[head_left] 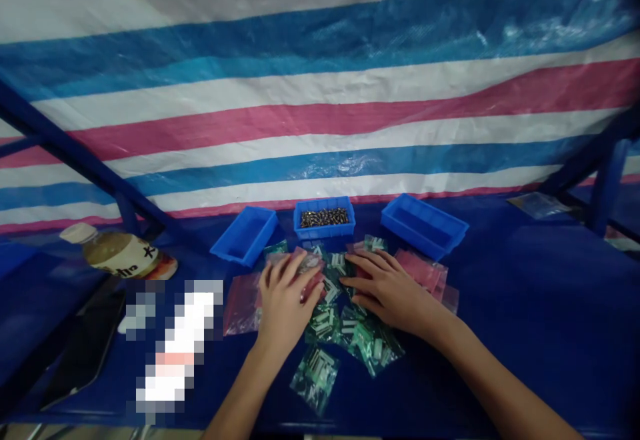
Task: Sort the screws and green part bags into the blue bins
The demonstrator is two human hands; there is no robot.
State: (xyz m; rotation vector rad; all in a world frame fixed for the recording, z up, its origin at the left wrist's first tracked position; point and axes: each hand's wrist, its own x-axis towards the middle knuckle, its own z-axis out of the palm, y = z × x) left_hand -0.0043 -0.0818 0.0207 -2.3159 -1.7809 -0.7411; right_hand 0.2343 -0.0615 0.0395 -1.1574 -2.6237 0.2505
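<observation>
Two hands work palm-down over the packets, so treat each side separately. At left, pink plastic bags [240, 303] lie below the angled left blue bin [231, 254]. The left hand [283, 307] is open, fingers spread and slightly bent on pink plastic; whether it pinches a bag cannot be told. Use light fingertip pressure: thin film will probably slip and ride up over its neighbours. In the centre, the blue bin [325, 231] contains small metal pieces [324, 217]; keep knuckles off its rim. Green-tinted packets of pale strips [315, 373] lie between and below the hands, some overlapping; separate these by their edges. The right hand [400, 297] is open, fingers extended over the packets, no grip visible. Keep its wrist raised above the right-hand pink bags [423, 270], near the right blue bin [410, 237], to avoid dragging them.
</observation>
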